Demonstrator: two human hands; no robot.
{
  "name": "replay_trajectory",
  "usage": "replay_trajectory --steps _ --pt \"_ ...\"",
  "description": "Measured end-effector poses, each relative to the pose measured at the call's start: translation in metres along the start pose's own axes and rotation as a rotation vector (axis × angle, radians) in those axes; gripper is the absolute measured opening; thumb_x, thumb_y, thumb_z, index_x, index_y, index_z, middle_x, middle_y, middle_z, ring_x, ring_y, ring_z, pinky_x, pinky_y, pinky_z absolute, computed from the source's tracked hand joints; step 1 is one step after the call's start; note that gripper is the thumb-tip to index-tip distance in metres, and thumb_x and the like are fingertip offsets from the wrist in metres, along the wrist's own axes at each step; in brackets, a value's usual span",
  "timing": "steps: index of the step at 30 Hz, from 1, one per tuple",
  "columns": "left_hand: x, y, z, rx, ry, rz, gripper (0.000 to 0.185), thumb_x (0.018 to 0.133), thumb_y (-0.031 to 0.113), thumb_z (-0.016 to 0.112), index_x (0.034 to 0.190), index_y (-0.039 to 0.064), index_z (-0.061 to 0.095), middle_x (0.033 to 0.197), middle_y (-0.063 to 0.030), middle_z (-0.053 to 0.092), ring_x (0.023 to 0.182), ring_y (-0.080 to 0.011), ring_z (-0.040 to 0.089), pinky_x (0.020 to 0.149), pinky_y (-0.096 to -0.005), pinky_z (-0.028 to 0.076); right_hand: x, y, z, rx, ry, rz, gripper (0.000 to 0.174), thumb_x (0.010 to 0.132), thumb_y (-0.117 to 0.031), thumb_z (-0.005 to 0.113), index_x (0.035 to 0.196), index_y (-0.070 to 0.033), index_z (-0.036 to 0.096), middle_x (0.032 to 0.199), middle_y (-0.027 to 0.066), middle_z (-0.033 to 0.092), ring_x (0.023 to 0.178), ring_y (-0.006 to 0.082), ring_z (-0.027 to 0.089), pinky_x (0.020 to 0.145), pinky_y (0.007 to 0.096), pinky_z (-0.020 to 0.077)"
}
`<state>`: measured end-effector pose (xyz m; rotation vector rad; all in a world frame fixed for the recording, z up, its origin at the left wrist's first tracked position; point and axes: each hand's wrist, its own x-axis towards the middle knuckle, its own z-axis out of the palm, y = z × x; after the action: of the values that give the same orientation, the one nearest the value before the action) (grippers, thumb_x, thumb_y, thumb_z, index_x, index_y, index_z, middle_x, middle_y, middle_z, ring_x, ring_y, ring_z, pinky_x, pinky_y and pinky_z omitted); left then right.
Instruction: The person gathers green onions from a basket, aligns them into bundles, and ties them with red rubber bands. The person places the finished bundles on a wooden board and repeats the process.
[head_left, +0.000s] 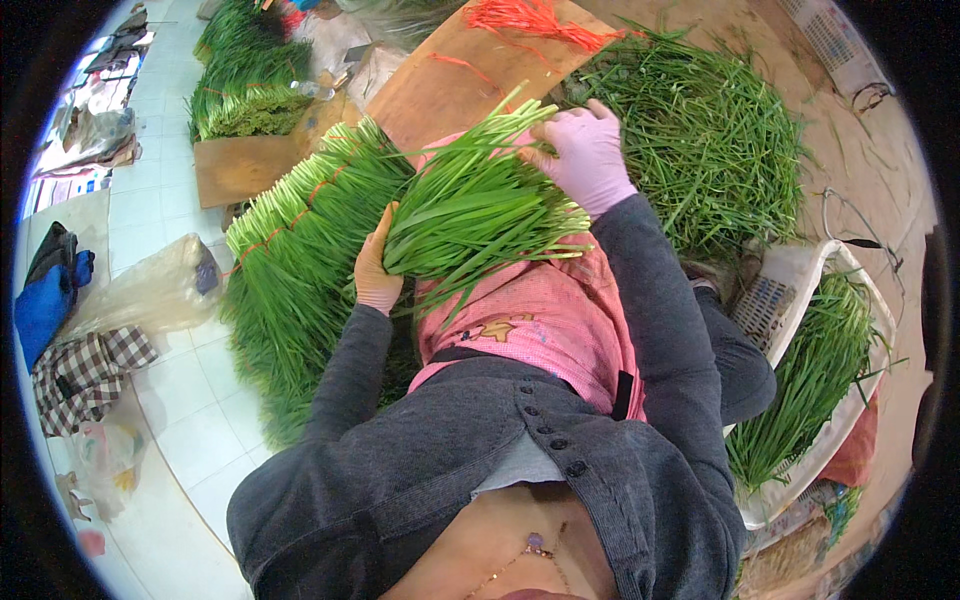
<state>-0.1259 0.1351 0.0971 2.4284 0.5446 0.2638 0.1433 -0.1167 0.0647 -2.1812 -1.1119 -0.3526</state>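
Observation:
A loose bunch of green chives (472, 202) lies across my lap, over a pink checked apron (517, 300). My left hand (379, 259), in a thin glove with bare-looking fingers, is closed around the leafy end of the bunch. At the pale stem ends is my right hand (581, 154), in a pinkish glove, its fingers bent and partly hidden; whether it grips any stems I cannot tell. Beside my left arm stand chive bundles (300, 217) tied with red strands, their stem ends up.
Ahead, a wooden board (435, 97) bears red ties (540, 22). Loose green trimmings (705, 142) are heaped at the right, near a white plastic basket (885, 315) holding more chives. More tied bundles (251, 82) stand at upper left, with plastic bags (157, 285) on the tiled floor.

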Motion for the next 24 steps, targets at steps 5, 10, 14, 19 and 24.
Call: replay_trajectory --steps 5,10,14,19,24 --pt "-0.004 -0.003 0.0 -0.072 -0.016 -0.087 0.087 0.076 -0.01 0.072 0.153 0.021 0.046 0.128 -0.0086 0.066 0.116 -0.0192 0.062 0.102 -0.0292 0.044 -0.012 0.016 0.019 0.256 0.201 0.12 0.012 0.08 -0.023 0.073 0.073 -0.013 0.071 0.073 0.0067 0.067 0.072 0.0275 0.067 0.077 0.0387 0.0528" --pt "-0.013 -0.022 0.007 -0.23 -0.027 -0.135 0.094 0.072 -0.018 0.071 0.155 0.016 0.042 0.145 -0.0061 0.056 0.129 -0.0144 0.053 0.11 -0.0281 0.039 -0.058 0.062 -0.043 0.79 0.586 1.108 0.048 0.094 -0.031 0.071 0.127 0.002 0.063 0.113 0.0105 0.07 0.091 0.0156 0.063 0.08 0.0294 0.0505" --pt "-0.018 -0.04 0.012 -0.443 -0.069 -0.315 0.093 0.072 -0.022 0.068 0.155 0.011 0.039 0.148 -0.0068 0.052 0.131 -0.0164 0.051 0.112 -0.0309 0.039 -0.135 0.011 -0.04 1.358 0.152 1.423 0.071 0.101 -0.052 0.054 0.149 -0.001 0.039 0.145 0.0217 0.048 0.125 0.0304 0.055 0.102 0.0438 0.0474" --pt "-0.021 -0.05 0.008 -0.457 -0.099 -0.449 0.093 0.069 -0.025 0.066 0.152 0.008 0.041 0.141 -0.0068 0.057 0.127 -0.0177 0.054 0.109 -0.0316 0.042 -0.155 -0.046 0.017 1.884 0.186 1.297 0.062 0.103 -0.052 0.048 0.147 -0.009 0.041 0.144 0.0127 0.051 0.125 0.0244 0.054 0.103 0.0399 0.0457" --pt "-0.022 -0.047 0.008 -0.323 -0.085 -0.349 0.094 0.07 -0.03 0.049 0.156 0.004 0.032 0.141 -0.0155 0.055 0.12 -0.0256 0.06 0.103 -0.0346 0.048 -0.144 -0.043 0.02 1.651 0.282 1.295 0.039 0.098 -0.028 0.065 0.129 -0.004 0.059 0.119 0.0069 0.067 0.099 0.0156 0.065 0.084 0.0297 0.0531"
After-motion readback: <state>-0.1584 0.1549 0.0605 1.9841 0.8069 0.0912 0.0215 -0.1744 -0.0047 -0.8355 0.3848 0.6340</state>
